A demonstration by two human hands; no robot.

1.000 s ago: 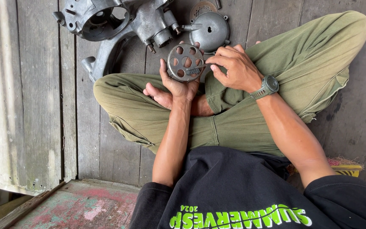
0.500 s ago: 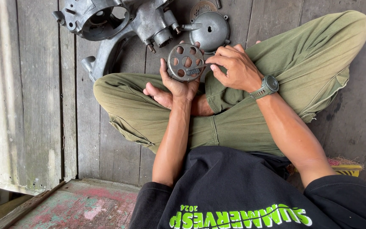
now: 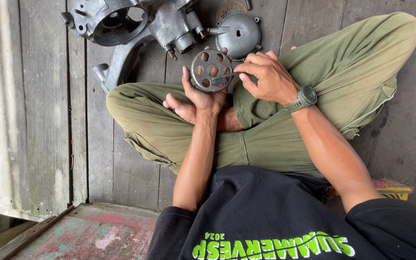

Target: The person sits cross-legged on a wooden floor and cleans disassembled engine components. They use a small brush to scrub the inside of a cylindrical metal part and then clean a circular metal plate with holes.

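While the person sits cross-legged on the wooden floor, a big grey cast engine casing lies ahead, a domed metal cover beside it. Above the lap, the left hand closes its fingers round a round holed metal disc, upright. It looks stiff, heavyish, perhaps greasy; the rim seems the safest hold. The right hand pinches a small toothed tool against the disc. No packages show; a yellow-edged object sits by the right elbow

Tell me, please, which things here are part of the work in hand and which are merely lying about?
In hand:
- round perforated metal disc, held by the left hand
- small toothed tool, pinched by the right hand

Lying about:
- grey engine casing
- domed metal cover
- yellow-handled brush
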